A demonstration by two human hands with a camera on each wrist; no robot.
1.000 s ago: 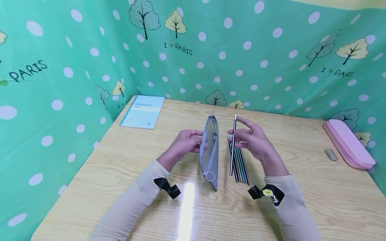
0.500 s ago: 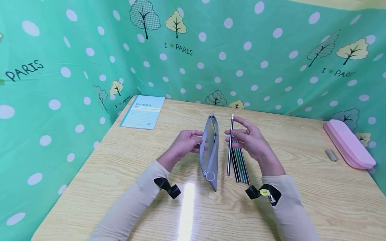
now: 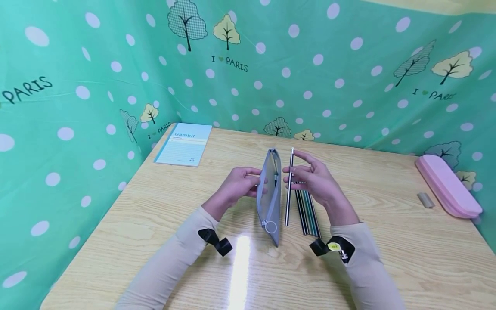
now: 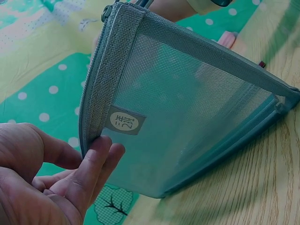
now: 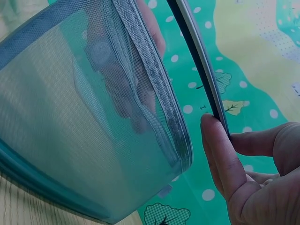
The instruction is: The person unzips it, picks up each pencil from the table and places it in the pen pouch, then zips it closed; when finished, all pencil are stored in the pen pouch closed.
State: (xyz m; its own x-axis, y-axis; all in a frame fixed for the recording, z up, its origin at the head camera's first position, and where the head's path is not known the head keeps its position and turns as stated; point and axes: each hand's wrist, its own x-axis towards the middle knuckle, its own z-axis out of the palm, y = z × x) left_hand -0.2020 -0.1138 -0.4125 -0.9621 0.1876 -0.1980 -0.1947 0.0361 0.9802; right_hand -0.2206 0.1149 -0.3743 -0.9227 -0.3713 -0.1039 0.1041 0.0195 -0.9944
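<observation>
A blue-grey mesh zip pouch (image 3: 276, 219) stands on edge on the table, its unzipped mouth facing up, with a round ring on the zip pull. My left hand (image 3: 238, 185) pinches its left rim between thumb and fingers; the left wrist view shows a small label on the mesh (image 4: 125, 121). Just right of the pouch, apart from it, my right hand (image 3: 319, 183) holds a dark pencil with pale stripes (image 3: 288, 202). In the right wrist view the pencil (image 5: 204, 61) sits between thumb and fingers. Several more striped pencils (image 3: 308, 215) lie side by side beneath that hand.
A pink pencil case (image 3: 447, 185) lies at the right table edge, with a small grey eraser-like block (image 3: 426, 199) beside it. At the back left is a light blue notebook (image 3: 183, 144). Green printed cloth (image 3: 232, 94) hangs behind the wooden table.
My right hand has moved left with the pencil, bringing it closer to the pouch and off the other pencils in the head view. The left hand and pouch have stayed in place.
</observation>
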